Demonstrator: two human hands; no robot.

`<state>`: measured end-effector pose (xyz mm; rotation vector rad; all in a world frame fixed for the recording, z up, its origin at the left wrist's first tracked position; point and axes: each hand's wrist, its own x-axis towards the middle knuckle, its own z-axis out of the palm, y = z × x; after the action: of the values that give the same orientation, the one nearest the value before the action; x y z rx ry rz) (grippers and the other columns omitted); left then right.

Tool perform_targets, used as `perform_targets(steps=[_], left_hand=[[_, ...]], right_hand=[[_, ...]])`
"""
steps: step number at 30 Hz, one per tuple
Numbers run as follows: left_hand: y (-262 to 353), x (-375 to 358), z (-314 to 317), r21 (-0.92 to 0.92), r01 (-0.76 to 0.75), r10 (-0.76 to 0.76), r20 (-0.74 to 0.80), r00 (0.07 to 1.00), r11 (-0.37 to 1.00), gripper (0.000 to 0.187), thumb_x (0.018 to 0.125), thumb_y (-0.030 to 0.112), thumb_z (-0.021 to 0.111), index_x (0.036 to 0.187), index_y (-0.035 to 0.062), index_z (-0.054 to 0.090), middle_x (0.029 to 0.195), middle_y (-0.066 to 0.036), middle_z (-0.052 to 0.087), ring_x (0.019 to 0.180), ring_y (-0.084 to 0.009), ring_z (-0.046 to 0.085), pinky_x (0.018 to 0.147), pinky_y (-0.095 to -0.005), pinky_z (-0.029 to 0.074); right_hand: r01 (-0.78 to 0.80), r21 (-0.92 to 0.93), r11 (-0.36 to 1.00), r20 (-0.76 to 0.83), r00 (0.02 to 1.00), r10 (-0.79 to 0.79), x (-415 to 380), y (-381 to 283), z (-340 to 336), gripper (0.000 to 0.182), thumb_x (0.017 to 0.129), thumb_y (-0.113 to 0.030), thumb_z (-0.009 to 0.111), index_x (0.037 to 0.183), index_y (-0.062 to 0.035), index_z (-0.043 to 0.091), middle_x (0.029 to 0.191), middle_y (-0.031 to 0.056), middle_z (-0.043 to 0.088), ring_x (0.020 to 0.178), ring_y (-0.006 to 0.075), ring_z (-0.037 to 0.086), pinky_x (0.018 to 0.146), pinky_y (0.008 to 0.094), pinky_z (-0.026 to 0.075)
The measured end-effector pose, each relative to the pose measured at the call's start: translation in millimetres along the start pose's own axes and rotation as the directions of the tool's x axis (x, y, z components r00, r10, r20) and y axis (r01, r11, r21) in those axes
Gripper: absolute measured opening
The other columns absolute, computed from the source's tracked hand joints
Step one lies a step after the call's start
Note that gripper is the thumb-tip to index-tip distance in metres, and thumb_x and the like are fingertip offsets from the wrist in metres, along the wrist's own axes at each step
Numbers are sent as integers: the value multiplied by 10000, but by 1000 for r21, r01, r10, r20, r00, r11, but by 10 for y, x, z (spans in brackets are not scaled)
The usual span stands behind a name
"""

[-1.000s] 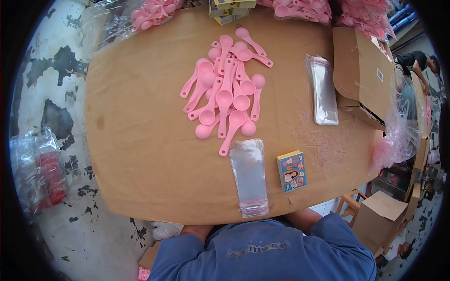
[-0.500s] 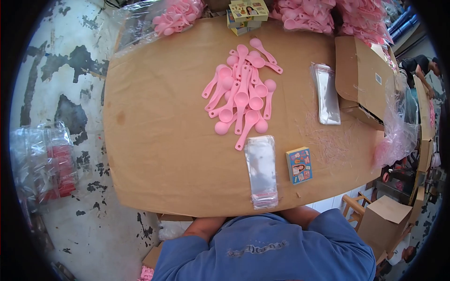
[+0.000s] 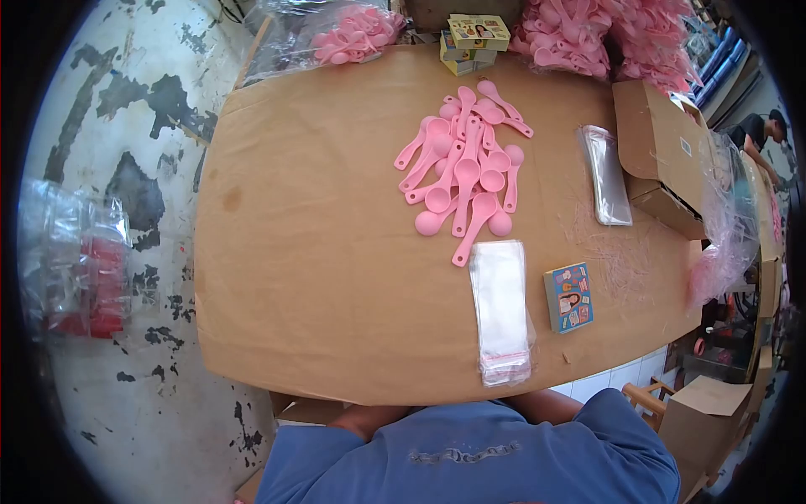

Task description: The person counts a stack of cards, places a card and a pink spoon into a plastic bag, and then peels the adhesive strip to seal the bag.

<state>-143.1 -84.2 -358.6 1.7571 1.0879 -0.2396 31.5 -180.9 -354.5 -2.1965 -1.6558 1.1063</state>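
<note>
Neither of my hands shows; both forearms pass out of sight beneath the near edge of the table (image 3: 285, 319). On the brown tabletop lies a loose pile of pink measuring spoons (image 3: 467, 172), some bowl up and some bowl down. Just below the pile is a stack of clear plastic bags (image 3: 500, 302), with its pinkish strip end toward me. To the right of those bags sits a small blue printed card box (image 3: 571, 298) with yellowish edges. What my hands hold or touch, if anything, is hidden.
A second stack of clear bags (image 3: 606, 176) lies beside an open cardboard box (image 3: 663, 160) at the right. Pale thin strips (image 3: 617, 260) are scattered nearby. Along the far edge are small printed boxes (image 3: 477, 34) and bags of pink spoons (image 3: 564, 38). Another person (image 3: 756, 134) is at far right.
The camera view has shifted, so the tabletop things appear further right. The objects keep their places on the table. My hands are out of sight in both frames.
</note>
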Motion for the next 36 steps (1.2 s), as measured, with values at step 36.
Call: perform_targets(steps=[36], left_hand=[[-257,119,-42,268,-553,446,368,816,789,511,957,386,589,1386,114,642,1331,-224,701,1208,-407,682,1037,-510,529]], right_hand=[[-208,974,89,34,521,853,509,-607,803,378,1059,-326,507,1260,-124,756,1260,120,738,1153,295,688,976,545,458]])
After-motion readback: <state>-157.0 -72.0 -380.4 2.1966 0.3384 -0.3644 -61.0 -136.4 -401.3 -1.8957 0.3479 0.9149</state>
